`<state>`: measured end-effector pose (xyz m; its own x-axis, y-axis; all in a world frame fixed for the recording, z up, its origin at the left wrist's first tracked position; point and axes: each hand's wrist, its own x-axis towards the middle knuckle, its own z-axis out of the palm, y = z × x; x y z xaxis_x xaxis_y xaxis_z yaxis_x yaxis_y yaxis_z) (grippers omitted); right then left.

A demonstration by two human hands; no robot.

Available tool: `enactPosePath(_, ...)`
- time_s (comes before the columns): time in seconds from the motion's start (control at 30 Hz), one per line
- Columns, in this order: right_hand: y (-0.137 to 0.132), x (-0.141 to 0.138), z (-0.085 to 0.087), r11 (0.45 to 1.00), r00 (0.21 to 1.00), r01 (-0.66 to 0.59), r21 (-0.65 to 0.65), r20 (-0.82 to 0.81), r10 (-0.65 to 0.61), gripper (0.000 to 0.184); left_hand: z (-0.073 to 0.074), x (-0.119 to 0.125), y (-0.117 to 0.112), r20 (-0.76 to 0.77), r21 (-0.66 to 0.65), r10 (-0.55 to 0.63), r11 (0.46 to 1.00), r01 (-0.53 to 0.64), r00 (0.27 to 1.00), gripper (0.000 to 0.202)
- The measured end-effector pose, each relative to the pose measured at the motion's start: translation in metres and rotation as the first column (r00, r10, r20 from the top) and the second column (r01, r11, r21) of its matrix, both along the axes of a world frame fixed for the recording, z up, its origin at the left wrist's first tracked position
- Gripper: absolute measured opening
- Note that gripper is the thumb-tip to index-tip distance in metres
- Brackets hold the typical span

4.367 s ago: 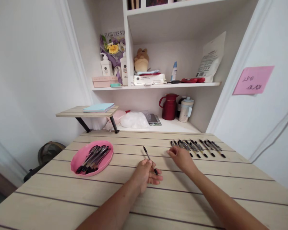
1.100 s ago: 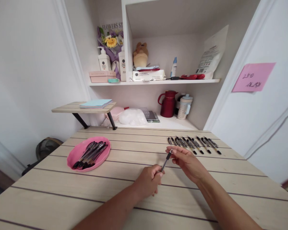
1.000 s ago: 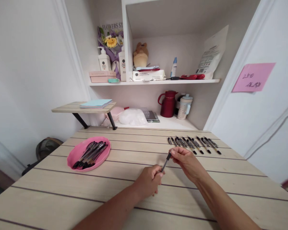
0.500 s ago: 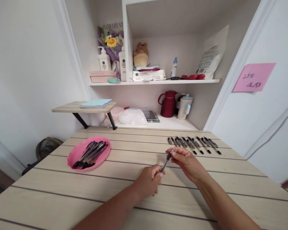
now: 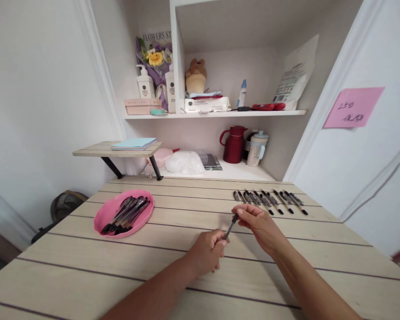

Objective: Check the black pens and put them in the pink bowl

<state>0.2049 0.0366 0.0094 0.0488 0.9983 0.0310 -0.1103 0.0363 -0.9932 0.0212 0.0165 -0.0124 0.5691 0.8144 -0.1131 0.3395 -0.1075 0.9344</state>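
Note:
A slim pen [image 5: 230,228] with a clear barrel and a black grip slants upward between my two hands over the middle of the table. My left hand [image 5: 208,250] is closed around its lower end. At the upper end, my right hand [image 5: 257,223] pinches the tip between thumb and fingers, covering it. Left of my hands stands a pink tray [image 5: 99,214], heaped with several black pens [image 5: 129,213]. Beyond my right hand lie several pens and black caps [image 5: 269,199] in a loose row.
At the back left, a small raised stand [image 5: 96,150] carries blue paper [image 5: 134,143]. A red jug [image 5: 234,146] and a pale tumbler [image 5: 257,149] stand in the alcove behind the table. Above them a white shelf [image 5: 213,115] holds bottles and a plush toy.
My right fingers have closed over the pen's tip, which showed between them before. My left hand stays in nearly the same place on the barrel.

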Motion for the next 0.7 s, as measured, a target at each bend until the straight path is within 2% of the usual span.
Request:
enactPosePath(0.1,-0.001,0.001,0.001,0.999,0.998,-0.05,-0.006,-0.041,0.05,0.029,-0.001,0.0,0.001,0.003,0.003,0.003,1.0,-0.003,1.0,0.027)
enactPosePath(0.3,-0.001,-0.001,0.0,0.999,1.0,0.0,0.045,-0.005,0.0,0.028,-0.005,0.0,0.0,-0.014,0.027,0.016,1.0,-0.016,1.0,0.029)
enactPosePath(0.4,-0.001,-0.002,-0.001,0.999,0.999,-0.023,0.023,-0.049,0.024,0.035,0.003,-0.001,-0.001,-0.051,0.174,0.057,0.984,-0.047,0.997,0.026)
enactPosePath(0.47,-0.001,0.0,-0.004,1.0,0.998,-0.025,0.003,-0.055,0.025,0.038,0.015,-0.006,0.0,-0.096,0.329,0.129,0.94,-0.091,0.987,0.023)
enactPosePath(0.57,0.002,0.005,-0.014,0.999,0.999,0.003,-0.035,0.041,-0.001,0.039,0.044,-0.027,0.004,-0.199,0.519,0.312,0.837,-0.17,0.929,0.024)
enactPosePath(0.63,0.005,0.008,-0.022,0.998,0.995,0.014,-0.054,0.099,-0.009,0.039,0.063,-0.053,0.009,-0.281,0.621,0.454,0.758,-0.2,0.846,0.026)
enactPosePath(0.7,0.008,0.009,-0.029,0.998,0.992,0.01,-0.066,0.124,-0.002,0.039,0.079,-0.087,0.013,-0.382,0.691,0.595,0.692,-0.209,0.707,0.027)
